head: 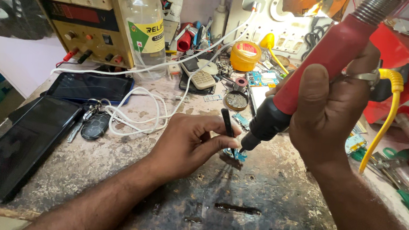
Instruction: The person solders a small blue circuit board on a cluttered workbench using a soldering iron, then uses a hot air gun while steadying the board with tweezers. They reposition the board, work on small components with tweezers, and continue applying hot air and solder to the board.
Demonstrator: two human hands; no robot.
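My right hand [328, 105] grips a red hot-air wand [326, 58] with a black nozzle [262, 127] angled down and left. The nozzle tip hovers just over a small blue circuit board [236, 154] on the worn workbench [265, 193]. My left hand [189, 144] holds black tweezers [228, 123] upright between thumb and fingers, their tip down at the same little board. The board is mostly hidden by the tweezers and nozzle.
Two dark phones [23, 143] [89, 86] lie at left beside a key fob [94, 124] and a looped white cable [144, 112]. Behind stand a clear bottle [146, 30], a power supply [85, 22], a yellow tin [245, 55] and scattered parts. Pliers and screwdrivers [404, 174] lie at right.
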